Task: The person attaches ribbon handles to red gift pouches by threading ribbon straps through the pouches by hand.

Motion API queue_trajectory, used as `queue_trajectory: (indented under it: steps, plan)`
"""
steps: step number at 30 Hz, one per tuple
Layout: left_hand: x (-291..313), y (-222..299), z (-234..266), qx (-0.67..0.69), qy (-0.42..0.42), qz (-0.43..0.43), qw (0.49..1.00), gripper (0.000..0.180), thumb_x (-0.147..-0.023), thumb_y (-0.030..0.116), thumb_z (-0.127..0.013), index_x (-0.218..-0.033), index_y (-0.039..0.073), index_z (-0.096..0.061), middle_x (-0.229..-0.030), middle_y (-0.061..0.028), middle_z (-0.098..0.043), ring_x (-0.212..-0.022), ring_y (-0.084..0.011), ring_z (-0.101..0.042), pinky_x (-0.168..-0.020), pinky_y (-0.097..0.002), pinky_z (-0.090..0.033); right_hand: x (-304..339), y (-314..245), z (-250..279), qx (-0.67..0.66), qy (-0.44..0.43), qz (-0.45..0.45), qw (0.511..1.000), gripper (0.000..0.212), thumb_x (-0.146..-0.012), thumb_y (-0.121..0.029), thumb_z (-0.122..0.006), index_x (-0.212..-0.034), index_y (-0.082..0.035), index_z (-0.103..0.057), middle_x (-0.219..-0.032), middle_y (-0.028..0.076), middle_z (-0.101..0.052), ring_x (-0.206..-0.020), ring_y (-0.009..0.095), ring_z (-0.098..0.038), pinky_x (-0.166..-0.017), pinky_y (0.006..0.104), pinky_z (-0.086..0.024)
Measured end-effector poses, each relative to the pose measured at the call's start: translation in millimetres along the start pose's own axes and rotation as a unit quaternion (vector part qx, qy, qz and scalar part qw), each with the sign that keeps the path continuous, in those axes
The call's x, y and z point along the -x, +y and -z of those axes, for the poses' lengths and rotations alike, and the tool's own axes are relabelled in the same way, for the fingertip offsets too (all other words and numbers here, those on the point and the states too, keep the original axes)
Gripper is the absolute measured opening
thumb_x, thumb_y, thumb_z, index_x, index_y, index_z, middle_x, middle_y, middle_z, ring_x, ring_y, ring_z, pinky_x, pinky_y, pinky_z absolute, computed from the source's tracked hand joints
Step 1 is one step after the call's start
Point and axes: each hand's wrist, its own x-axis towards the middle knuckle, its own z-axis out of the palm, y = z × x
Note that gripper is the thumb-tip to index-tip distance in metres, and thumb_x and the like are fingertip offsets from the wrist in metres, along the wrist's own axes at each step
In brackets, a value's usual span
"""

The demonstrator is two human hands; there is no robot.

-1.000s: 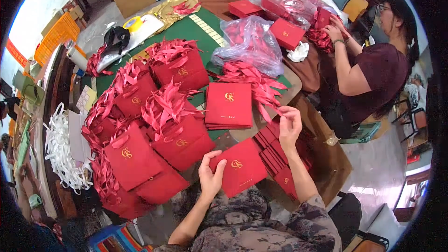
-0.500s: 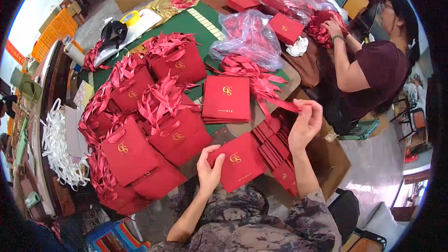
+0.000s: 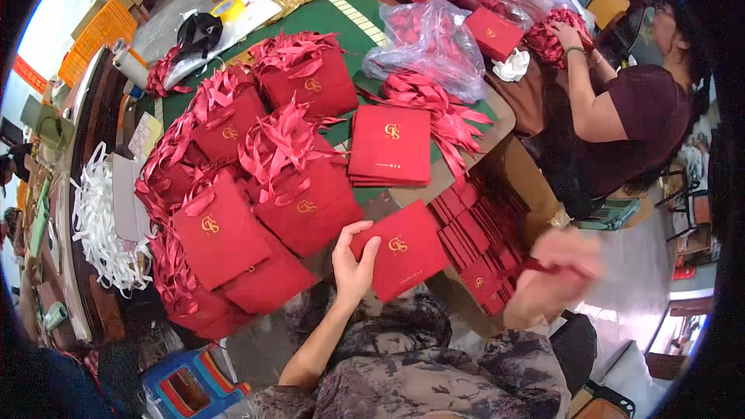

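My left hand [image 3: 355, 265] is closed on the left edge of a flat red gift bag [image 3: 403, 256] with a gold emblem. The bag is tilted in front of me. Off to its right, my right hand [image 3: 552, 279] is smeared by motion, with a dark red ribbon streak across its fingers. Between the two hands, a carton [image 3: 531, 178] holds rows of folded red bags [image 3: 473, 244]. Just beyond the held bag lies a neat stack of flat red bags [image 3: 388, 147], with loose red ribbons [image 3: 458, 128] beside it.
Red bags with ribbon handles [image 3: 306, 206] are heaped on the left of the green table [image 3: 295, 15]. A clear plastic bag of ribbons [image 3: 427, 46] lies at the back. A co-worker [image 3: 636, 116] handles red ribbons at the right. White ribbons [image 3: 109, 225] hang at the left.
My right hand has swung down and right, drawing the red ribbon away from the loose ribbons by the stack. My left hand keeps its hold on the gift bag.
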Motion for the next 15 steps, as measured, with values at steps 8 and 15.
queue_trajectory:
  steps: [8,15]
  plan:
    - [0,14,4,-0.029,0.013,-0.043,0.999,0.022,-0.091,0.001,-0.067,-0.112,-0.004,-0.061,-0.111,-0.0091,-0.065,-0.107,-0.0159,-0.059,-0.096,-0.0296,-0.045,68,87,-39,0.124,-0.274,-0.299,0.906,0.011,-0.091,-0.005,-0.068,-0.100,0.000,-0.066,-0.100,0.005,-0.064,-0.085,0.011,-0.061,-0.074,0.0249,-0.048]
    - [3,18,8,-0.149,0.021,-0.072,0.986,0.032,-0.086,0.001,-0.072,-0.117,0.003,-0.064,-0.112,-0.0122,-0.063,-0.110,-0.0259,-0.058,-0.097,-0.0330,-0.045,86,99,-47,0.004,-0.238,-0.426,0.873,0.010,-0.094,-0.007,-0.066,-0.100,0.000,-0.064,-0.093,0.001,-0.066,-0.086,0.007,-0.060,-0.075,0.0237,-0.047]
